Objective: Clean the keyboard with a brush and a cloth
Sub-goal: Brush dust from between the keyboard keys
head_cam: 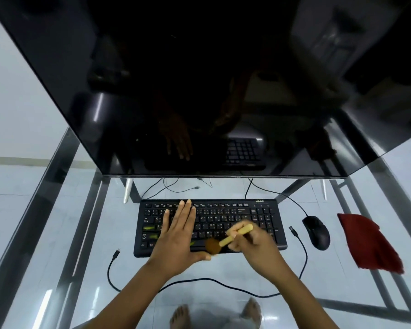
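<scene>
A black keyboard (235, 217) lies on a glass table in front of a dark monitor. My left hand (178, 236) lies flat on the keyboard's left half, fingers straight. My right hand (254, 245) grips the pale wooden handle of a small brush (233, 236). Its brown bristle head is at the keyboard's front edge near the middle, blurred by motion. Green smudges show on a few keys at the left. A red cloth (368, 243) lies crumpled on the table at the right, apart from both hands.
A black mouse (317, 232) sits right of the keyboard. A loose black cable (209, 280) curves across the glass in front of it. The large monitor (199, 91) stands just behind. Through the glass table (57, 210) I see its metal frame and bare feet on the floor.
</scene>
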